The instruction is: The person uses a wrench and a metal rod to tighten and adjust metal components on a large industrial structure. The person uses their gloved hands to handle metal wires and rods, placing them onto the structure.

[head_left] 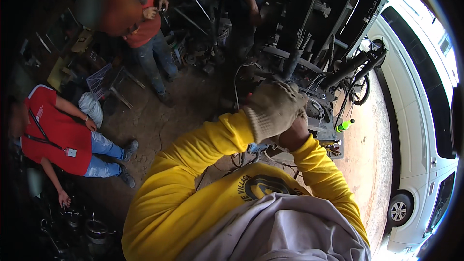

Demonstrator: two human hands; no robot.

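My left hand [276, 105], in a beige knitted work glove, is closed and raised in front of my chest. Just below and against it is my right hand [296, 134], partly covered by the glove, its wrist bare. The right fingers are mostly hidden. Whatever the left fingers grip cannot be made out. Past my hands stands a dark metal tube [292, 64] with several thin rods [303, 39] sticking out of its top. A cluttered dark workbench [316, 124] lies beyond and to the right of both hands.
A green bottle [345, 125] stands at the bench's right side. A person in a red shirt [60, 130] is at left; another in orange and jeans [152, 43] stands farther off. A bicycle wheel [361, 89] and a white van [418, 101] are at right. Cables trail near the bench.
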